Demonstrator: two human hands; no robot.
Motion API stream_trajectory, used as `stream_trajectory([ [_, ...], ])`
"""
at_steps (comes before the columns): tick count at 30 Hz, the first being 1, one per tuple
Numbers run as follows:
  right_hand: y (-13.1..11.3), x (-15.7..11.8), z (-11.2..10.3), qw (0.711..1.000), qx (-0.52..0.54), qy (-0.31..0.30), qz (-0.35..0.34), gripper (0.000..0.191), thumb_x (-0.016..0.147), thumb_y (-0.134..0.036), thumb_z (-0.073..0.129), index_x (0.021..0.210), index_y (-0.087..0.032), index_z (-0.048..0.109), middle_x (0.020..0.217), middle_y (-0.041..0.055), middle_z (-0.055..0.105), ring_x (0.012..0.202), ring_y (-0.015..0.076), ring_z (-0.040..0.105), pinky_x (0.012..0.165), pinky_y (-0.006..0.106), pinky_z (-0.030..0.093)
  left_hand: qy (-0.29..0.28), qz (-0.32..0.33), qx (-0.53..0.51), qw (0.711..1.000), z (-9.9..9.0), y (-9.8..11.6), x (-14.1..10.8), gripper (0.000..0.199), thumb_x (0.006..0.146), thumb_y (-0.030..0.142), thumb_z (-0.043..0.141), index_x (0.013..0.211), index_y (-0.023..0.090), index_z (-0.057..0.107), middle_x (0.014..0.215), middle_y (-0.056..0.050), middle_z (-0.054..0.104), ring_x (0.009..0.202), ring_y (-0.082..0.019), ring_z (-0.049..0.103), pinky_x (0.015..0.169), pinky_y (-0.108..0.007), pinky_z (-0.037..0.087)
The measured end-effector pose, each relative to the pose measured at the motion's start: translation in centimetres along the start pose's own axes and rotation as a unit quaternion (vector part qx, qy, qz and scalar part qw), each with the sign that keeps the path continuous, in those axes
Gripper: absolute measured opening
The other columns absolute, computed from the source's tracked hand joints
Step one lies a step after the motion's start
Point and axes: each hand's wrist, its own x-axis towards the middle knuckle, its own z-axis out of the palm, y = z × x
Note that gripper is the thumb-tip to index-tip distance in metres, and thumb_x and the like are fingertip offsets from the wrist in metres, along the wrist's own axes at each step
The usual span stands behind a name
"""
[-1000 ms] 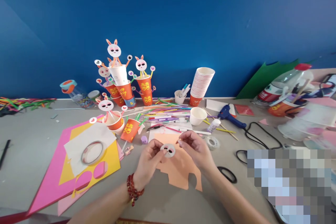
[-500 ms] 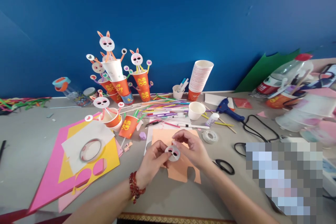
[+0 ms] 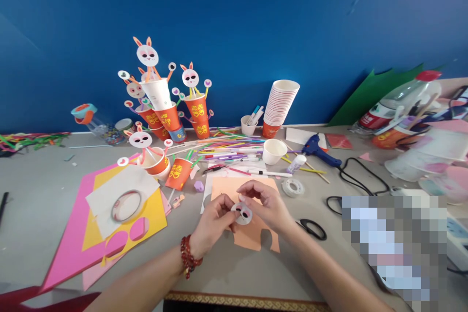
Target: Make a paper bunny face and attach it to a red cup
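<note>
A round white paper face (image 3: 242, 214) with black eyes and pink shading is pinched at its left edge between the thumb and fingers of my left hand (image 3: 218, 217). My right hand (image 3: 266, 207) is closed at the upper edge of the face, thumb and fingertips together. Something small and pale shows at those fingertips, too small to name. Beneath both hands lies a sheet of orange paper (image 3: 248, 240) with rounded pieces cut from its near edge. Black-handled scissors (image 3: 313, 229) rest just right of my right forearm, their blades mostly hidden.
Paper-cup rabbits (image 3: 197, 107) stand at the back left. Colored sheets (image 3: 69, 248) with a tape roll (image 3: 126, 205) lie left. Pipe cleaners, markers (image 3: 268, 174), a glue stick (image 3: 296, 164), clear tape (image 3: 293, 187), stacked cups (image 3: 281, 105) and a blue glue gun (image 3: 321, 155) spread behind the hands.
The camera view has shifted slightly. Both hands keep nearly the same hold at the paper face, which has barely moved.
</note>
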Motion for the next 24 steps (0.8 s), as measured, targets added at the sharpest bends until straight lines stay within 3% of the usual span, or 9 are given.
stream_trajectory([
  [24,0.38,0.00,0.01,0.998,0.055,-0.005,0.028,0.013,0.085,-0.027,0.064,0.095,-0.018,0.065,0.084,0.0031,0.064,0.075,0.0164,0.059,0.068,0.029,0.047,0.012,-0.024,-0.028,0.999,0.23,0.56,-0.02,0.034,0.070,0.039,0.077,0.072,0.017,0.051,0.070,0.000,0.063,0.062,-0.011,0.057,0.057,-0.022,0.047],
])
